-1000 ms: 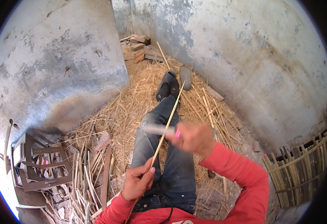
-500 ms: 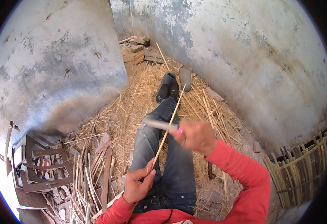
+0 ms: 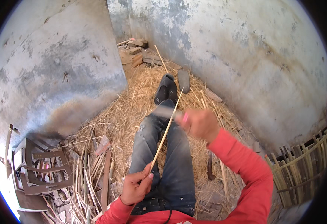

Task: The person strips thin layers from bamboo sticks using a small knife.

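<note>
Over my lap, my left hand point(image 3: 138, 185) pinches the near end of a long, thin pale strip, which looks like split bamboo point(image 3: 166, 131). The strip slants away over my legs, its far tip by my shoes. My right hand point(image 3: 200, 124) is closed round the handle of a knife, with a bit of pink showing at the fist. The knife's blade point(image 3: 163, 111), smeared by motion, points left and lies across the strip's upper half. Whether the edge touches the strip I cannot tell.
Straw-like shavings point(image 3: 107, 119) cover the floor round my outstretched legs. Split sticks point(image 3: 84, 179) and a brown metal frame point(image 3: 47, 188) lie at left. A woven slatted basket point(image 3: 301, 170) stands at right. A loose sandal sole point(image 3: 184, 80) and bricks point(image 3: 136, 50) lie ahead, between two walls.
My right hand and the knife have moved a little up the strip, away from me, and slightly right. My left hand keeps its hold, shifted slightly down and left.
</note>
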The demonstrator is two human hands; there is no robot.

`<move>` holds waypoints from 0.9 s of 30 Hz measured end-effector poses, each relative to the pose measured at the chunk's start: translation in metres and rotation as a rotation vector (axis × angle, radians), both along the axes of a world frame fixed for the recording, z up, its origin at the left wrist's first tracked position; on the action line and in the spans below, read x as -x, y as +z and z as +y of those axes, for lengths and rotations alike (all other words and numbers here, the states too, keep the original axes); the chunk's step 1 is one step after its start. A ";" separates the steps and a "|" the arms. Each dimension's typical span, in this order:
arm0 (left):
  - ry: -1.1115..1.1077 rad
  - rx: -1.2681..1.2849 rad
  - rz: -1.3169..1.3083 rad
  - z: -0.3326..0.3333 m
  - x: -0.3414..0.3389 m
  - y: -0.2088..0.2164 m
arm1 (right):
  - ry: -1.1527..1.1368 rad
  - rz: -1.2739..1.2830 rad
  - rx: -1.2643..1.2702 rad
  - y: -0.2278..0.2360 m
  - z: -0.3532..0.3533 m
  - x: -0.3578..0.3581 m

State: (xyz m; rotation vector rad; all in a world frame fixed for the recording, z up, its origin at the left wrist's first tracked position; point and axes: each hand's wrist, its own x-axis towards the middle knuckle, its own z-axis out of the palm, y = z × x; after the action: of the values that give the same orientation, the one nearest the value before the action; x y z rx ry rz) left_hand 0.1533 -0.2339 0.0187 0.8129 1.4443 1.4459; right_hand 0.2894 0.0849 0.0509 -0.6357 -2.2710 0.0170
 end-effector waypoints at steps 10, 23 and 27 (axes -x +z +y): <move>-0.133 -0.022 -0.309 0.005 0.004 0.009 | 0.121 0.187 0.627 0.048 -0.023 -0.010; -0.128 -0.077 -0.385 0.009 0.005 0.008 | 0.171 0.134 0.369 0.060 -0.066 -0.009; -0.130 -0.073 -0.387 0.014 0.006 0.007 | 0.282 -0.162 0.235 0.032 -0.116 -0.009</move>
State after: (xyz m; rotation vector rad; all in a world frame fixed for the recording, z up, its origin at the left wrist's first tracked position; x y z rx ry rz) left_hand 0.1478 -0.2203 0.0260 0.6162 1.0341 1.4674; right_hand 0.2984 -0.0315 0.0832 -0.4433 -2.5222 0.3866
